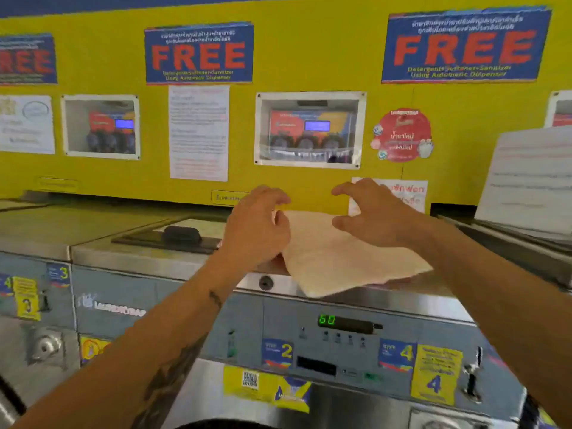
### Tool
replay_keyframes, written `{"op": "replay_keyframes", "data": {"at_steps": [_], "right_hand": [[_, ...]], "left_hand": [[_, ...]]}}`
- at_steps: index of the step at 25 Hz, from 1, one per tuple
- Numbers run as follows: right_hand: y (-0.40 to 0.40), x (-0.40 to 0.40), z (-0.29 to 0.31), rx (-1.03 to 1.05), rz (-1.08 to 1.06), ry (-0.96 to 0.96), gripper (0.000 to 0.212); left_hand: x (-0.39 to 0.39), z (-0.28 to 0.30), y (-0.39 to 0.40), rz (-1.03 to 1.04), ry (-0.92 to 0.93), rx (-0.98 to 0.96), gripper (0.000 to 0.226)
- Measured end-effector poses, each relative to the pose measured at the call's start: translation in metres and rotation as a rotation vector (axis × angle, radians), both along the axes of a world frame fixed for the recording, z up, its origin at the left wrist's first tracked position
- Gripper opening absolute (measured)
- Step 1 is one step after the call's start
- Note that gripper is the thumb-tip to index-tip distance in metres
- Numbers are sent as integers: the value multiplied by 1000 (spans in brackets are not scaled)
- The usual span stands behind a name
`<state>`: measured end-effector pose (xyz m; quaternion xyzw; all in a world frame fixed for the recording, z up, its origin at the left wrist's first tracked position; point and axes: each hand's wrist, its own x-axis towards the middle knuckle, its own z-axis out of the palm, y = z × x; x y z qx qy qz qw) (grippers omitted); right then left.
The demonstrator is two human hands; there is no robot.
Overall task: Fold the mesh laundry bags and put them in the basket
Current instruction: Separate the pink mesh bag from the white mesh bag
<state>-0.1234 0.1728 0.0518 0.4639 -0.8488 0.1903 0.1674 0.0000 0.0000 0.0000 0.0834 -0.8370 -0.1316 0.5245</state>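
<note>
A cream mesh laundry bag (340, 252) lies flat on top of the washing machine (309, 305) — the left hand (257, 227) curls over its left edge, the right hand (374, 215) hovers above it, fingers spread, gripping nothing

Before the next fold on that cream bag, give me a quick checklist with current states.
1. Cream mesh laundry bag lies flat on the steel washer top: ok.
2. Left hand on the bag's left edge: ok.
3. Right hand gripping the bag: not ok, fingers spread above it.
4. Bag fully on the top: not ok, the near corner overhangs the front edge.
5. Basket in view: not ok.
6. Black object clear of the bag: ok.
</note>
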Motion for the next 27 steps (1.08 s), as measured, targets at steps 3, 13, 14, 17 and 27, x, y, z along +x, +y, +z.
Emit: {"op": "replay_keyframes", "data": {"at_steps": [3, 13, 14, 17, 27], "right_hand": [[-69, -51, 22, 238, -92, -138, 72], [-99, -98, -23, 206, 48, -155, 27], [-94, -101, -16, 171, 32, -141, 25], [-74, -122, 15, 96, -39, -126, 29], [-4, -184, 3, 379, -465, 233, 36]], "left_hand": [[-51, 33, -50, -124, -145, -9, 31], [-127, 51, -92, -363, -230, 110, 23], [-130, 52, -90, -370, -208, 125, 23], [-138, 63, -80, -368, -69, 169, 25], [-164, 25, -40, -120, -1224, 24, 100]]}}
